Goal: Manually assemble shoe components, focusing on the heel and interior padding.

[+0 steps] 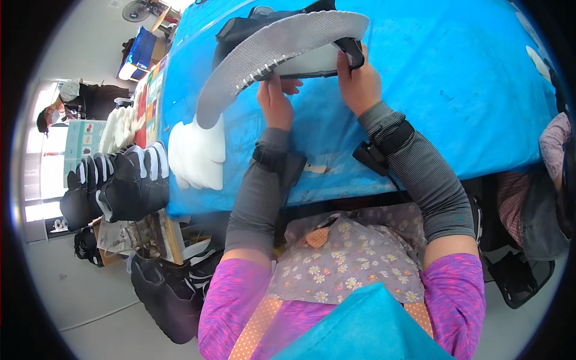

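Both my hands hold a shoe upper [282, 39] raised over the blue-covered table [438, 90]. It has a grey mesh strip curving along its top, pale stitches along one edge, a white inner face and black edging. My right hand [361, 84] grips its black end, with thumb and fingers closed on it. Beneath the lower edge, my left hand [277, 103] has its fingers against the upper, partly hidden by it. Just behind lies a black piece [243, 30], mostly covered; I cannot tell whether it is joined to the upper.
Left of my left hand lies a stack of white rounded sheets [201, 157]. Black shoe uppers [129, 186] crowd the table's left side, with white pieces [119, 129] beyond. A large black bundle [168, 294] sits below. A co-worker's sleeve [555, 135] shows at the right edge.
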`<action>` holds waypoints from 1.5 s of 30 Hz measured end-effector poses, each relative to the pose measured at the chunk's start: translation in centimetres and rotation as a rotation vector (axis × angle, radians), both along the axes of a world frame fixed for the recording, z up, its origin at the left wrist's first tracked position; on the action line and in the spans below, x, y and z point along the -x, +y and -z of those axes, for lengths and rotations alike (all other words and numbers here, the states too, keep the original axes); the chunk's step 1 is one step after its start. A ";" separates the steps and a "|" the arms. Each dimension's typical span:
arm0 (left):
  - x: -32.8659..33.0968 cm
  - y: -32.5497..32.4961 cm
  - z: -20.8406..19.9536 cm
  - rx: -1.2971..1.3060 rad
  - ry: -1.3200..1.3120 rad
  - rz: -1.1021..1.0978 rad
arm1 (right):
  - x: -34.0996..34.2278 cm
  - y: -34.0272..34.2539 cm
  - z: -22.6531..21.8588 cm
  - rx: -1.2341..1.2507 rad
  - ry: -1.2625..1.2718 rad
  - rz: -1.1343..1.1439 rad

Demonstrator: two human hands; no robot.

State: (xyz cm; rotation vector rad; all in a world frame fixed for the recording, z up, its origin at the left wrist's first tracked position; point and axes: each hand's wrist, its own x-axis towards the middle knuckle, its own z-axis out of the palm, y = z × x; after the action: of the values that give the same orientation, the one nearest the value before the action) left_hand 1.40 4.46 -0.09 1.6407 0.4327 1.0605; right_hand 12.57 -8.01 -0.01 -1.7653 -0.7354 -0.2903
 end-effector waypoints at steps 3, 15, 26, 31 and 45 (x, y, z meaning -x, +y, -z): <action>0.3 0.1 0.1 -0.007 -0.015 0.038 | 0.1 0.1 0.0 -0.010 0.003 -0.020; 0.3 0.2 0.2 -0.065 0.037 -0.004 | -0.1 0.2 0.2 -0.077 -0.057 -0.001; 0.5 0.1 0.2 -0.026 0.027 0.037 | 0.3 -0.2 -0.1 -0.019 0.052 -0.006; 0.2 0.5 0.5 -0.101 -0.014 0.052 | 0.2 -0.2 -0.9 -0.171 -0.086 -0.027; 0.9 2.3 1.9 -0.406 0.034 0.077 | 0.5 -0.1 -0.2 -0.171 -0.123 0.014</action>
State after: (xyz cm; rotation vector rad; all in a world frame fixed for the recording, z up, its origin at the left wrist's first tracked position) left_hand 0.46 6.75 -1.96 2.0179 0.1790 1.1141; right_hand 12.05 -8.16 0.21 -1.6014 -0.7628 -0.4619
